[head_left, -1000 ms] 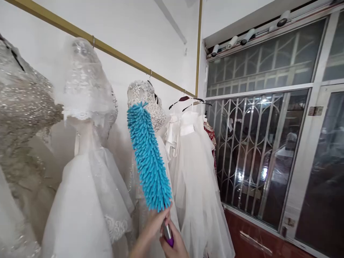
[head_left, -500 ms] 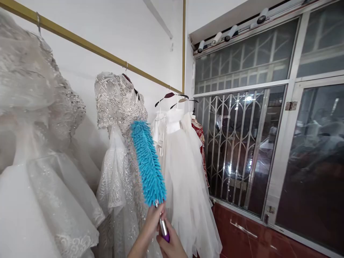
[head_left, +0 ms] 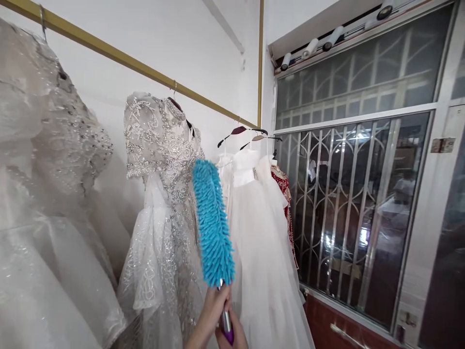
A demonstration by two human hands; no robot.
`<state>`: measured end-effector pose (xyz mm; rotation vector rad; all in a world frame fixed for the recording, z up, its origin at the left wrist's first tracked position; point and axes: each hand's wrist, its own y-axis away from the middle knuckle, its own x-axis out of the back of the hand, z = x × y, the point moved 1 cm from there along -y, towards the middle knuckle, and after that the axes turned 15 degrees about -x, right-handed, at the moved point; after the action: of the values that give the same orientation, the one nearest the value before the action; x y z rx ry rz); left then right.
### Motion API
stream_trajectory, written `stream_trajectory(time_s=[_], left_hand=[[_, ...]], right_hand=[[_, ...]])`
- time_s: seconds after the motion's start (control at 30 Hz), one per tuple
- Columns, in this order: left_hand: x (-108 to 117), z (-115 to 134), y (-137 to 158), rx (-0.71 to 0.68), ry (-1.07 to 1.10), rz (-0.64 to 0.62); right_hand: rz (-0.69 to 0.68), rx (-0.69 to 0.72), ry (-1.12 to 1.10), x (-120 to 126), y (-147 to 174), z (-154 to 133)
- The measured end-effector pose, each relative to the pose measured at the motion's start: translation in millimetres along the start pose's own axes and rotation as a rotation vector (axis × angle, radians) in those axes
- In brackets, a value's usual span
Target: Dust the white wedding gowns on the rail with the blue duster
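In the head view, both hands rise from the bottom edge of the picture, stacked on the handle of a blue duster. The left hand is uppermost, forearm slanting up from the lower left, its fingers closed round the silver shaft just under the fluffy head. The right hand sits directly below it, mostly cut off by the frame, curled about the purple end of the handle. The duster stands nearly upright, its tip leaning slightly left, in front of the gap between a beaded lace gown and a plain white tulle dress; whether the fibres touch either fabric cannot be told. These dresses hang on hangers from a gold rail along the white wall, with another sequinned gown at the left edge. To the right is a window with a metal grille. No readable writing or labels appear anywhere.
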<state>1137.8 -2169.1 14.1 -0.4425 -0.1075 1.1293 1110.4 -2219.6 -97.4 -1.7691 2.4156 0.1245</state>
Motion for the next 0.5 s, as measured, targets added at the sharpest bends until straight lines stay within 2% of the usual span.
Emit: stream_trajectory(time_s=[0.07, 0.1, 0.17, 0.23, 0.33, 0.43, 0.5], left_hand=[[-4.9, 18.0, -28.9, -0.091, 0.022, -0.023], [-6.9, 23.5, -43.6, -0.130, 0.036, -0.023], [-11.2, 27.4, -71.7, -0.172, 0.068, -0.012], [-16.3, 24.4, -95.9, -0.172, 0.087, -0.006], [-25.6, 15.2, -123.4, -0.152, 0.065, -0.027], [-33.5, 7.9, -141.9, -0.149, 0.040, -0.085], [-35.2, 2.3, -149.3, -0.168, 0.031, -0.133]], right_hand=[[-0.039, 0.051, -0.040, -2.6, -19.3, -33.0], [-0.096, 0.077, 0.009, -3.4, -28.1, -51.2], [-0.103, 0.161, 0.053, -1.1, -44.7, -84.9], [-0.151, 0.180, 0.114, 3.9, -60.9, -106.7], [-0.070, 0.176, 0.170, 14.1, -84.4, -112.0], [0.060, 0.161, 0.163, 21.6, -105.8, -97.5], [0.088, 0.163, 0.166, 25.1, -118.3, -84.6]])
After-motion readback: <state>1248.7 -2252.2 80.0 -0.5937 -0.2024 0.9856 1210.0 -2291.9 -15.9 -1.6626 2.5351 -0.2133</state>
